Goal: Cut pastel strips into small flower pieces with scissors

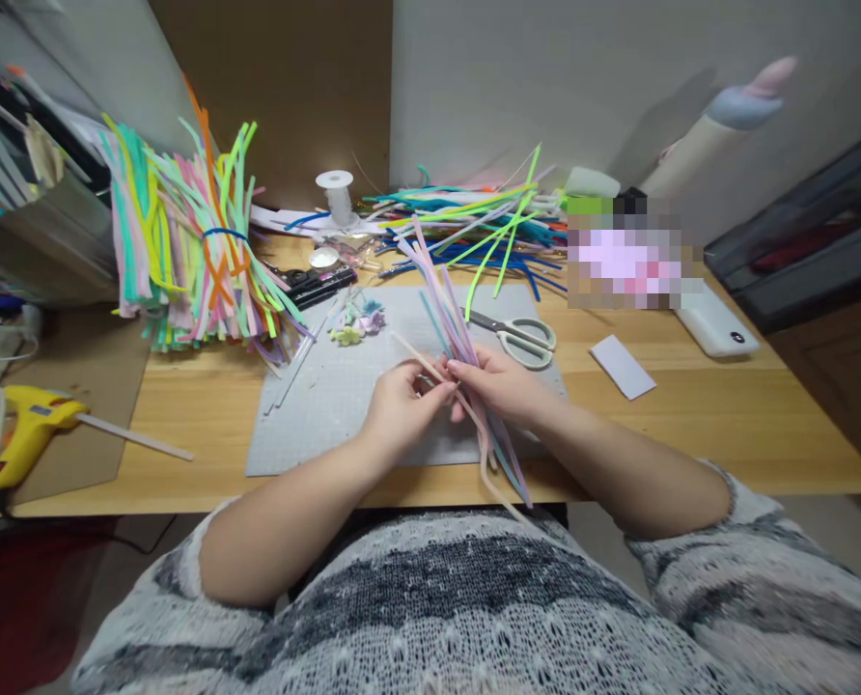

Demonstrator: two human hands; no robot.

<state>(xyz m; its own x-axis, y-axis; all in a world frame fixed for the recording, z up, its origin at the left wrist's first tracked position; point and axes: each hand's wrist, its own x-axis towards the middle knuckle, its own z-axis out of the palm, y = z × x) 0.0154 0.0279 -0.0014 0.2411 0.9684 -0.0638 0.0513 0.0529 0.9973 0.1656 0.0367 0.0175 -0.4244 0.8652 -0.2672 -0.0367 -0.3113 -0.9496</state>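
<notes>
My right hand [499, 379] is closed around a bundle of pastel pipe cleaners [445, 299], mostly lilac and pink with some pale blue. The bundle slants from upper left to lower right, its lower ends reaching past the table edge. A cream pipe cleaner [414, 353] is pinched between the thumb and fingers of my left hand [405, 401], crossing toward the bundle. Both hands meet over the grey cutting mat [315, 415]. Just beyond my right hand lie scissors [521, 338] with pale handles. Small flower shapes [358, 320] rest on the mat to the left.
Bundled colourful pipe cleaners [184, 241] stand at the left, with a yellow glue gun [25, 425] nearer me. Loose pipe cleaners [474, 227] pile along the wall beside a white spool [338, 198]. On the right are a white card [623, 367] and a white phone-like device [716, 323].
</notes>
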